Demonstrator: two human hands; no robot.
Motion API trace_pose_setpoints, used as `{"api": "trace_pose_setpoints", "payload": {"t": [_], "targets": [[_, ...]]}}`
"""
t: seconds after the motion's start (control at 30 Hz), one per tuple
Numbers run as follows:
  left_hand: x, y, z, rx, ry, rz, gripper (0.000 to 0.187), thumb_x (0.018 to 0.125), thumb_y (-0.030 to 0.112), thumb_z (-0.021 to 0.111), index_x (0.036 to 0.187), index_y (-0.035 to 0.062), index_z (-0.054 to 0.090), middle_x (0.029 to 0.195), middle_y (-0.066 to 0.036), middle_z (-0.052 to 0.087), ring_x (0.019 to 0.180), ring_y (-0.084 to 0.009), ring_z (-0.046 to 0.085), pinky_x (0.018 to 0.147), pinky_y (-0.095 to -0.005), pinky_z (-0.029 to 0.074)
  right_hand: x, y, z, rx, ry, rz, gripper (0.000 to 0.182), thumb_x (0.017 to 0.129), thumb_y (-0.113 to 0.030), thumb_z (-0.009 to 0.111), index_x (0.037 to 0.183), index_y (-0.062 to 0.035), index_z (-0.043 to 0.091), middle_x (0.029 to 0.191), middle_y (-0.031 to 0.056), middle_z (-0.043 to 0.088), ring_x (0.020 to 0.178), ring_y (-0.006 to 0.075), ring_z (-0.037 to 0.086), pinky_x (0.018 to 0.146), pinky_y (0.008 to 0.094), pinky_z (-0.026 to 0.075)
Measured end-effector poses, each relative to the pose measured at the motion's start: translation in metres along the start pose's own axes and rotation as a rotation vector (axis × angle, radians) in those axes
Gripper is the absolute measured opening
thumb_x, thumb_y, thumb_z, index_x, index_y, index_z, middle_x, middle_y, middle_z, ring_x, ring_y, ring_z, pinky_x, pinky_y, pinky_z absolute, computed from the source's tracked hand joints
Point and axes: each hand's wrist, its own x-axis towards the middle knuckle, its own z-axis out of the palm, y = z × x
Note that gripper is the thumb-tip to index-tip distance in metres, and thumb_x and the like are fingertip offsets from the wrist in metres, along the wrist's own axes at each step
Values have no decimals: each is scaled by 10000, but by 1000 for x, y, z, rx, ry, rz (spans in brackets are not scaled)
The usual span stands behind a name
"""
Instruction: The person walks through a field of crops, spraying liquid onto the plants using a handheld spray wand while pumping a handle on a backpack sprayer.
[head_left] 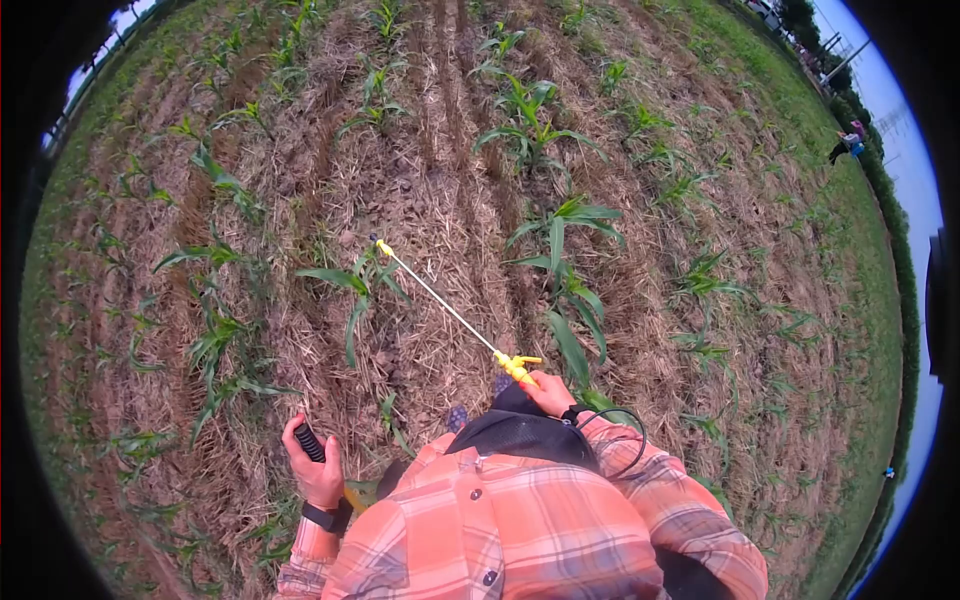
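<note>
My right hand (549, 393) is wrapped round the yellow handle of a spray wand (440, 302). Its thin pale tube slants up and left to a yellow nozzle (383, 246) beside a young corn plant (357, 284). A dark hose (640, 440) loops by my right wrist. At lower left, my left hand (318, 474) grips a black ribbed pump handle (310, 442), with a yellow part just below the wrist. My plaid shirt hides whatever these parts join to.
Rows of young corn plants (530, 120) grow out of straw-covered soil (430, 190). Another corn plant (575, 290) stands close in front of my right hand. Far off at the right edge is a person (850, 143), and utility poles rise behind.
</note>
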Motion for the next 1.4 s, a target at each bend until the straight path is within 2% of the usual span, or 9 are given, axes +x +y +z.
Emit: {"api": "trace_pose_setpoints", "payload": {"t": [0.17, 0.33, 0.5, 0.77, 0.9, 0.97, 1.1, 1.23, 1.4], "targets": [[-1, 14, -28, -49, 115, 73, 423, 733, 22, 469, 1131, 62, 332, 691, -12, 417, 548, -60, 404, 511, -186, 344, 36, -11, -10, -79, -70, -31, 249, 755, -262, 568, 849, -32, 565, 614, 52, 559, 552, 124, 519, 523, 273, 406], [63, -34, 67, 256, 23, 14, 411, 727, 35, 481, 1119, 26, 356, 1021, -166, 434, 918, -285, 447, 824, -328, 332, 80, -10, -34, -37, -45, 45, 256, 754, -267, 560, 838, -25, 567, 641, 70, 580, 545, 128, 534, 532, 272, 419], [108, -28, 148, 246, -80, -66, 384, 724, 49, 483, 1085, 116, 371, 630, -128, 496, 496, -276, 507, 462, -362, 381, 112, 4, -73, 212, 112, 137, 192, 784, -249, 522, 784, -58, 539, 577, -8, 512, 445, 68, 451, 392, 209, 345], [168, 16, 219, 248, -85, 51, 403, 715, 49, 495, 1090, 126, 367, 591, -119, 479, 501, -284, 503, 487, -348, 397, 150, 54, -162, 597, 353, 480, 205, 825, -261, 469, 757, -67, 470, 546, -2, 469, 361, 70, 390, 301, 218, 321], [186, 69, 185, 173, 1, 235, 390, 734, 3, 484, 1105, 54, 373, 761, -10, 417, 578, -61, 361, 524, -185, 323, 166, 87, -197, 666, 591, 518, 254, 819, -286, 478, 713, -56, 456, 518, 12, 460, 337, 85, 386, 288, 226, 316], [175, 111, 155, 22, -1, 35, 447, 741, -1, 481, 1159, 60, 336, 790, -5, 403, 584, -50, 364, 503, -186, 322, 173, 103, -215, 726, 657, 529, 237, 806, -273, 498, 710, -62, 448, 507, 22, 457, 321, 86, 367, 268, 235, 283], [171, 141, 149, 29, 105, 116, 467, 760, 21, 477, 1190, 63, 300, 750, 3, 381, 604, -42, 354, 551, -172, 313, 183, 92, -244, 809, 783, 553, 271, 819, -272, 468, 670, -51, 420, 489, 26, 436, 324, 91, 370, 266, 233, 284], [231, 99, 210, 265, 21, 133, 396, 738, 5, 474, 1117, 44, 365, 940, -94, 479, 704, -170, 468, 642, -250, 382, 212, 95, -248, 753, 813, 554, 263, 819, -270, 468, 679, -51, 431, 484, 21, 431, 325, 92, 374, 269, 236, 294], [285, 37, 284, 203, -102, 130, 389, 723, 17, 481, 1085, 113, 375, 700, -140, 507, 561, -280, 520, 521, -328, 404, 253, 49, -239, 697, 709, 477, 240, 821, -260, 471, 704, -53, 441, 503, 17, 451, 327, 91, 380, 279, 237, 309]]}}
